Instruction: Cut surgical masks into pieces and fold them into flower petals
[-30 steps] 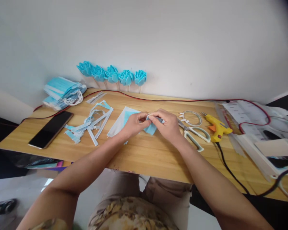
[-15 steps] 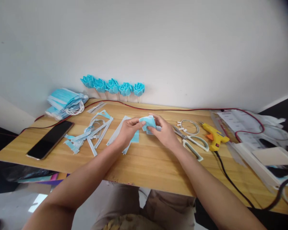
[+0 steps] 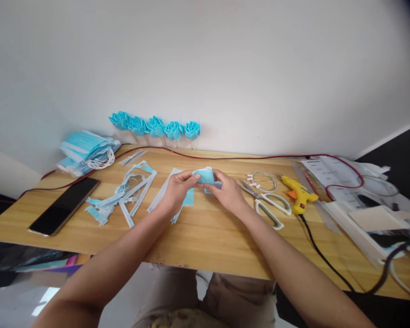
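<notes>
Fabric (image 3: 205,176), light blue, small, whitish along top

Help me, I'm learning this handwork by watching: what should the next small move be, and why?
Probably pinch the light-blue fabric piece more firmly along its top edge: that edge looks curled over, and the left hand and right hand hold the piece from both sides, so neither need let go.

Five flowers (image 3: 155,126), one phone (image 3: 64,206), one glue gun (image 3: 301,195)
</notes>
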Demonstrator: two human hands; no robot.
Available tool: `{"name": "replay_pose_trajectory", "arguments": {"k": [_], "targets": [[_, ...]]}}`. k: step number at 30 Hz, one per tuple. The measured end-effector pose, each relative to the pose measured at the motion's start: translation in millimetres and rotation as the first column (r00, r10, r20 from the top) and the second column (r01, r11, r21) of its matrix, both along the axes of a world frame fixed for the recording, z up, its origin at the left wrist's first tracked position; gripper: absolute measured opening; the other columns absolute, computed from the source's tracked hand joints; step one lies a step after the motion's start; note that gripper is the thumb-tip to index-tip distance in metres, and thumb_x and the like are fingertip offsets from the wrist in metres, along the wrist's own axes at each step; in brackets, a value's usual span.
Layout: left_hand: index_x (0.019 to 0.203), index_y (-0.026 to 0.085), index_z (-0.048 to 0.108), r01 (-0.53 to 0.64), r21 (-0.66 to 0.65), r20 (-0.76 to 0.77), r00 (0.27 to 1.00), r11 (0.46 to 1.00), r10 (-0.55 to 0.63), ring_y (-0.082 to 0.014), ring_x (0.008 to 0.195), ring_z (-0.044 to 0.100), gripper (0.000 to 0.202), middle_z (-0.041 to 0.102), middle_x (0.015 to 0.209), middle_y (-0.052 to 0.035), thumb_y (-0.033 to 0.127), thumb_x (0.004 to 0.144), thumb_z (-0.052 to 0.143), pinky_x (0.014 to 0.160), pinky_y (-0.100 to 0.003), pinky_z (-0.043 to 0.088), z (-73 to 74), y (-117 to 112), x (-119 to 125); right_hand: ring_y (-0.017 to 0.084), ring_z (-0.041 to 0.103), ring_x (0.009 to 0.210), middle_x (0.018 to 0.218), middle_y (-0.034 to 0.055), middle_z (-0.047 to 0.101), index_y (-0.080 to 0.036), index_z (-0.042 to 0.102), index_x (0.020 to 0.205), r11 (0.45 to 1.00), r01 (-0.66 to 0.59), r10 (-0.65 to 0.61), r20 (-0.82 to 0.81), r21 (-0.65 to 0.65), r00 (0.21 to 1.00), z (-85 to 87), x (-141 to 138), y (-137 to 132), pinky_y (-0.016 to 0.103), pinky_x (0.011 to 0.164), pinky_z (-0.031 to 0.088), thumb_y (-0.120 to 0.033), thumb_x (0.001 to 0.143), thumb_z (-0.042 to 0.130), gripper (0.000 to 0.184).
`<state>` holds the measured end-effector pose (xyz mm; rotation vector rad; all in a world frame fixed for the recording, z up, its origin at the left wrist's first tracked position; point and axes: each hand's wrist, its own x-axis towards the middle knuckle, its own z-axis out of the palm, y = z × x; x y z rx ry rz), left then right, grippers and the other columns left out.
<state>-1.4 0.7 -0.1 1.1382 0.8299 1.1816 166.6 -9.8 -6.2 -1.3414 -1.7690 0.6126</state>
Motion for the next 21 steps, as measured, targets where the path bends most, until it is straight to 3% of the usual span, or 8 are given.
{"name": "replay_pose_trajectory", "arguments": {"k": [4, 7, 9, 11, 17, 21], "targets": [[0.07, 0.014, 0.072, -0.027, -0.012, -0.015, 1.0, 1.0, 0.026, -0.0164, 0.07, 0.063, 0.032, 0.068, 0.067, -0.0024, 0.045, 0.068, 0.077, 0.076, -0.032, 0.052, -0.9, -0.4, 0.6, 0.019, 0.064, 0.081, 0.092, 0.0031, 0.072, -0.02, 0.067, 0.109, 0.999, -0.031, 0.03, -0.022, -0.025, 0.999, 4.5, 0.8, -2.2, 0.029, 0.075, 0.046, -0.032, 0.081, 0.064, 0.031], [0.066, 0.013, 0.069, 0.001, -0.037, -0.034, 0.999, 0.999, -0.003, -0.0156, 0.068, 0.062, 0.032, 0.065, 0.065, -0.0015, 0.044, 0.068, 0.077, 0.074, -0.032, 0.052, -2.3, -1.8, 2.9, 0.016, 0.058, 0.069, 0.075, -0.0002, 0.066, -0.019, 0.066, 0.085, 0.999, 0.032, -0.032, -0.022, 0.008, 0.999, 6.0, 0.2, -3.6, 0.026, 0.065, 0.042, -0.04, 0.079, 0.066, 0.021], [0.065, 0.013, 0.068, 0.008, -0.035, -0.028, 1.0, 0.999, -0.009, -0.0149, 0.068, 0.061, 0.032, 0.064, 0.065, -0.0011, 0.043, 0.068, 0.077, 0.073, -0.032, 0.053, -2.9, -2.3, 4.4, 0.013, 0.052, 0.062, 0.065, -0.0024, 0.059, -0.019, 0.059, 0.07, 0.997, 0.07, -0.068, -0.057, 0.032, 0.996, 5.0, 0.1, -3.5, 0.025, 0.06, 0.039, -0.041, 0.08, 0.065, 0.025], [0.065, 0.013, 0.068, -0.001, -0.021, -0.013, 1.0, 1.0, 0.001, -0.0145, 0.068, 0.06, 0.032, 0.064, 0.066, -0.0013, 0.044, 0.068, 0.077, 0.072, -0.032, 0.054, -2.7, -1.9, 4.7, 0.012, 0.05, 0.06, 0.063, -0.003, 0.056, -0.019, 0.057, 0.066, 0.996, 0.081, -0.076, -0.145, 0.034, 0.987, 3.0, 1.0, -1.9, 0.024, 0.059, 0.038, -0.04, 0.082, 0.063, 0.028], [0.062, 0.014, 0.065, -0.025, 0.007, -0.133, 0.991, 1.0, 0.026, -0.0138, 0.061, 0.061, 0.033, 0.063, 0.061, -0.0011, 0.045, 0.071, 0.074, 0.067, -0.029, 0.052, 1.4, 0.3, 0.2, 0.014, 0.058, 0.071, 0.073, -0.0005, 0.064, -0.02, 0.064, 0.078, 0.996, 0.085, -0.085, -0.407, -0.018, 0.909, 2.5, 10.8, 6.2, 0.026, 0.068, 0.046, -0.043, 0.084, 0.062, 0.024], [0.062, 0.015, 0.064, 0.044, 0.034, -0.251, 0.967, 0.998, -0.034, -0.0136, 0.061, 0.061, 0.029, 0.062, 0.06, -0.0001, 0.041, 0.072, 0.072, 0.064, -0.025, 0.051, 2.0, -2.6, 1.8, 0.017, 0.064, 0.089, 0.095, 0.0027, 0.07, -0.022, 0.066, 0.104, 0.999, -0.015, 0.033, -0.345, 0.052, 0.938, 9.8, 14.0, 3.1, 0.03, 0.082, 0.049, -0.04, 0.084, 0.064, 0.027]]}}
